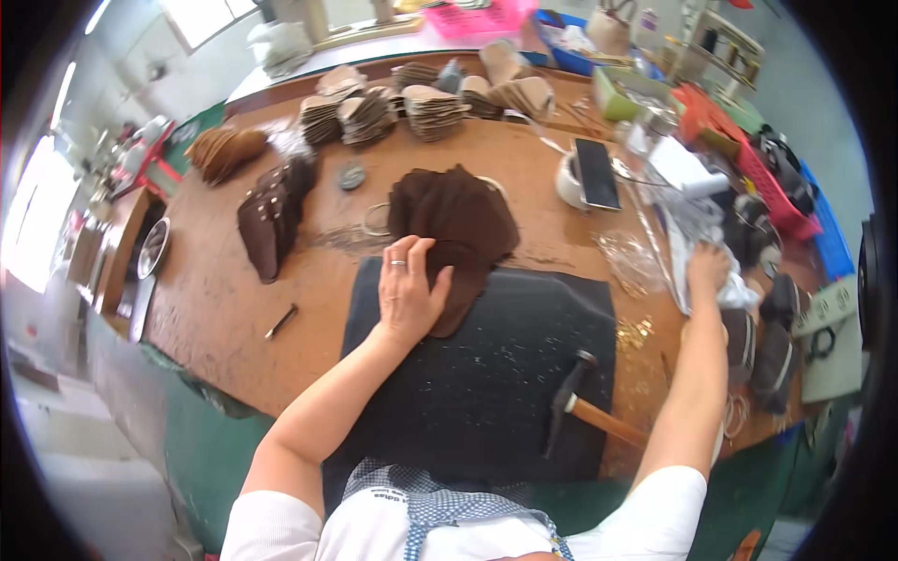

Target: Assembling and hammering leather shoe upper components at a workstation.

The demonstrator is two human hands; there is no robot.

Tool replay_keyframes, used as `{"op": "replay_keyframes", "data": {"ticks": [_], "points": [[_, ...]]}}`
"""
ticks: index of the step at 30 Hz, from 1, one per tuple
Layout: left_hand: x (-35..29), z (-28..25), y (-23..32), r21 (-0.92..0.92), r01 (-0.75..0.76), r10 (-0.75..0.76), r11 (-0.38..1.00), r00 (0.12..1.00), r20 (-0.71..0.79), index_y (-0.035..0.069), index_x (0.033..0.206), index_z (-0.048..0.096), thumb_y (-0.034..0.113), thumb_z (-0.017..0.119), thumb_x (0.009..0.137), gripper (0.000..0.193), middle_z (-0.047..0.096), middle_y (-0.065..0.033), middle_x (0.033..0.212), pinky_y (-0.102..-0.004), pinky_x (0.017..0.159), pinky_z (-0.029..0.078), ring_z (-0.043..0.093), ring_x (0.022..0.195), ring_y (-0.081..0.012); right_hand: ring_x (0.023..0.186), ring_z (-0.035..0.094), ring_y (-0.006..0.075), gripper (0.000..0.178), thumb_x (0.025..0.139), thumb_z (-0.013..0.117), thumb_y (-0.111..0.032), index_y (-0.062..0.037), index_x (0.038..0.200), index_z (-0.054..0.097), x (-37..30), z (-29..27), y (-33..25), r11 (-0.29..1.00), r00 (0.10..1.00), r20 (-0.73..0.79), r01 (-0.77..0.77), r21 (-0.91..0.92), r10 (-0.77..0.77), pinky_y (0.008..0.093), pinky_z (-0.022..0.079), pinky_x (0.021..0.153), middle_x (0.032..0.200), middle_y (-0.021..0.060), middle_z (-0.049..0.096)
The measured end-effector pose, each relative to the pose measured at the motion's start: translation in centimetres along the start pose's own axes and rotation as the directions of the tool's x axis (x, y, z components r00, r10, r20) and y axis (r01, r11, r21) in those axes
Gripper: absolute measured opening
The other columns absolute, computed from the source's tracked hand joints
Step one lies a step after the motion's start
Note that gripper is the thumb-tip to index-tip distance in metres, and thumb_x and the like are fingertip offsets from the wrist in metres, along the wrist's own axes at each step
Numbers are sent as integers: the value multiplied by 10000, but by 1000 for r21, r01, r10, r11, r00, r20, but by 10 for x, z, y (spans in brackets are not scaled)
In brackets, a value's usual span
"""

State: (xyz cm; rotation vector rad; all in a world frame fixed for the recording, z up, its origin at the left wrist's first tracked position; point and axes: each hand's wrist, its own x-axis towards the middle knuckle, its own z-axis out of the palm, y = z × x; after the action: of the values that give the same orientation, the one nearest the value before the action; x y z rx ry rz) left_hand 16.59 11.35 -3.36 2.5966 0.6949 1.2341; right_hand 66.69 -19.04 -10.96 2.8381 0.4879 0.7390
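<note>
My left hand rests on the near edge of a loose pile of dark brown leather-like pieces. Its fingers are stretched out, with the thumb apart. Under this pile lies the far edge of a black mat sprinkled with small bits. My right hand reaches out to the right onto crumpled white cloth or plastic; its fingertips are hard to make out. A hammer with a wooden handle lies on the mat's right side, between my arms.
Small gold-coloured fittings and a clear plastic bag lie right of the mat. A phone leans on a white roll. Stacked cut pieces line the back. Studded brown pieces and a small punch-like tool lie left.
</note>
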Motion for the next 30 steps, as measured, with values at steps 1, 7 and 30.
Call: {"op": "replay_keyframes", "data": {"ticks": [1, 7, 30], "points": [[-3, -7, -5, 22, -5, 5, 1000, 1000, -6, 26, 1189, 555, 138, 798, 776, 492, 556, -190, 1176, -476, 945, 470, 548, 1087, -386, 1118, 599, 414, 421, 1004, 509, -388, -11, 1116, 659, 0, -12, -16, 996, 1000, -6, -25, 86, 25, 534, 483, 930, 1170, 248, 635], [1, -3, 10, 43, -25, 28, 999, 997, -78, 53, 1133, 555, 223, 847, 742, 517, 560, -162, 1117, -442, 907, 475, 559, 1040, -361, 978, 660, 439, 390, 1028, 468, -331, 13, 1043, 652, 14, 4, 20, 973, 998, 1, -55, 223, 57, 535, 523, 829, 1078, 280, 670], [2, 8, 12, 63, -15, 8, 998, 994, 109, 44, 1003, 562, 286, 833, 785, 424, 575, -111, 917, -411, 773, 487, 590, 902, -307, 608, 640, 329, 442, 1009, 541, -377, 2, 826, 674, -102, -115, -42, 577, 974, 80, 60, 815, -213, 465, 493, 612, 663, 193, 636]]}}
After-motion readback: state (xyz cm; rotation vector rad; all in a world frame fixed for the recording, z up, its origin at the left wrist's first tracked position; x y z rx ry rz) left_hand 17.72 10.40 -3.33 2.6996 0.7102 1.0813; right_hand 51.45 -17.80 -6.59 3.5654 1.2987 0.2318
